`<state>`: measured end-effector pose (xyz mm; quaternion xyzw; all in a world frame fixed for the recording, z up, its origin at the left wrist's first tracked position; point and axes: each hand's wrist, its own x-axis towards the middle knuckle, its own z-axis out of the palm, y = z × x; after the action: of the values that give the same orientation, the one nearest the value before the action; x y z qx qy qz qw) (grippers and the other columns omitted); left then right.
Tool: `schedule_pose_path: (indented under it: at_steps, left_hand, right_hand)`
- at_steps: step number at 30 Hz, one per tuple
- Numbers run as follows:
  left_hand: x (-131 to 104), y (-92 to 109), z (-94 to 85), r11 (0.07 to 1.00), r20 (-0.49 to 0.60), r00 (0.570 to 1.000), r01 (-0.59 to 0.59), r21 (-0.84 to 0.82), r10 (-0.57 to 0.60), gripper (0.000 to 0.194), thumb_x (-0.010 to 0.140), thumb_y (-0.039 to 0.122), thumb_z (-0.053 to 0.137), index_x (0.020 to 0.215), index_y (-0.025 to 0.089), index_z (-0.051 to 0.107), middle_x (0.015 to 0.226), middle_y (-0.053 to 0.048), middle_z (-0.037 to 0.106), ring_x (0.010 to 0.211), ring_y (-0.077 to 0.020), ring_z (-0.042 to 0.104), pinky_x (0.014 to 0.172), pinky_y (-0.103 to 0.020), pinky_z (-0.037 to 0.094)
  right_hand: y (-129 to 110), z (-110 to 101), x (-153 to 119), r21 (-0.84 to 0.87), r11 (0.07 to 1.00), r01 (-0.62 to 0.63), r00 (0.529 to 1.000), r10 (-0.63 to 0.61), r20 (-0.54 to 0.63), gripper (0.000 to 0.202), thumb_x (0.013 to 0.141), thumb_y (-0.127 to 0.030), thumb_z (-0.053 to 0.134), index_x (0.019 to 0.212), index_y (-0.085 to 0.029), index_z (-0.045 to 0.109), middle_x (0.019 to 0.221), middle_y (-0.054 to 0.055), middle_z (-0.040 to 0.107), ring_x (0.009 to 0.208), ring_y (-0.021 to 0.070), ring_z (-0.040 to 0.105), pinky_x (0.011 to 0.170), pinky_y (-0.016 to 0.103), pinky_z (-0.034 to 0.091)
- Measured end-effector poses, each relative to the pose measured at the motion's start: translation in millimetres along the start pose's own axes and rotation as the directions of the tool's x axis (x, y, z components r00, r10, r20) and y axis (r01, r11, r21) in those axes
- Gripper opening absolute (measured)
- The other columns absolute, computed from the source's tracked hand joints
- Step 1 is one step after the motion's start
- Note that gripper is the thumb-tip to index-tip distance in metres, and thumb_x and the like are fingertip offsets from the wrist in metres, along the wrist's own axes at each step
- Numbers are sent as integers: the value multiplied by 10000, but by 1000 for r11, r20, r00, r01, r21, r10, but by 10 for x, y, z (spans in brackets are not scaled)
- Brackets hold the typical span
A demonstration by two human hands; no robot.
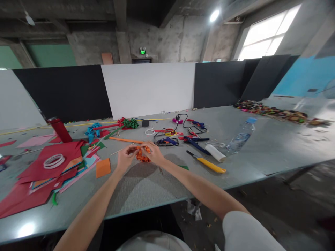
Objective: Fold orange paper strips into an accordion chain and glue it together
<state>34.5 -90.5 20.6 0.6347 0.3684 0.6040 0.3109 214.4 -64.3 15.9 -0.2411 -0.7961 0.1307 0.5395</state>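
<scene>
Both my hands meet at an orange paper flower point(143, 156) just above the table's middle. My left hand point(126, 155) pinches its left side, fingers curled. On the other side, my right hand point(153, 153) has its fingertips closed on the top and right edge. The flower's looped strips hang below my fingers; its upper part is partly hidden. Just behind my hands lies an orange-wrapped stick point(125, 140). An orange paper sheet point(103, 168) rests to the left of my left hand. Finished-looking blue point(93, 131) and green point(131, 123) paper flowers lie farther back.
Left are red sheets point(28, 177), tape rolls point(53, 161) and a red bottle point(60, 129). To the right lie a yellow-handled knife point(211, 165), pliers point(197, 143), a white roll point(216, 153), a glue gun point(167, 141) with cords and a water bottle point(242, 135).
</scene>
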Motion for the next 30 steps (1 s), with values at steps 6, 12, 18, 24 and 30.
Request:
schedule_pose_path:
  at_steps: [6, 12, 18, 24, 30]
  left_hand:
    - [28, 16, -15, 992, -12, 995, 95, -87, -96, 274, 719, 415, 785, 869, 188, 751, 829, -62, 739, 747, -192, 670, 772, -340, 550]
    - [67, -39, -35, 927, 32, 969, 243, -287, -244, 344, 669, 439, 819, 865, 162, 758, 828, -67, 744, 726, -184, 675, 800, -365, 555]
    - [61, -49, -11, 903, 7, 960, 267, -335, -281, 372, 611, 398, 864, 879, 171, 740, 817, -44, 735, 688, -149, 661, 752, -324, 561]
    - [63, -53, -11, 891, 20, 950, 298, -343, -310, 370, 590, 396, 875, 843, 163, 740, 780, -49, 726, 668, -145, 652, 711, -309, 558]
    - [67, -46, -33, 888, 39, 945, 319, -331, -325, 368, 590, 387, 876, 851, 160, 751, 782, -55, 730, 665, -144, 655, 695, -298, 552]
  right_hand:
    - [20, -4, 14, 13, 1000, -14, 1000, 14, -12, 186, 985, -315, 519, 1040, -243, 681, 1019, 65, 701, 1027, 211, 625, 932, 367, 483]
    - [94, -7, 12, 24, 1000, 18, 1000, -18, 8, 173, 986, -310, 520, 1026, -254, 678, 1023, 59, 700, 1027, 213, 632, 932, 374, 490]
    - [104, 14, 6, -2, 999, 45, 999, -45, 18, 179, 994, -269, 500, 1033, -251, 673, 1017, 63, 699, 1017, 213, 625, 932, 381, 486]
    - [110, 37, -10, -42, 999, 35, 999, -34, 21, 204, 995, -241, 483, 1055, -244, 679, 1054, 76, 696, 1048, 219, 613, 943, 393, 484]
    - [124, 47, -13, -25, 999, 29, 999, -28, 24, 200, 991, -225, 485, 1041, -251, 676, 1051, 70, 697, 1046, 218, 609, 939, 390, 484]
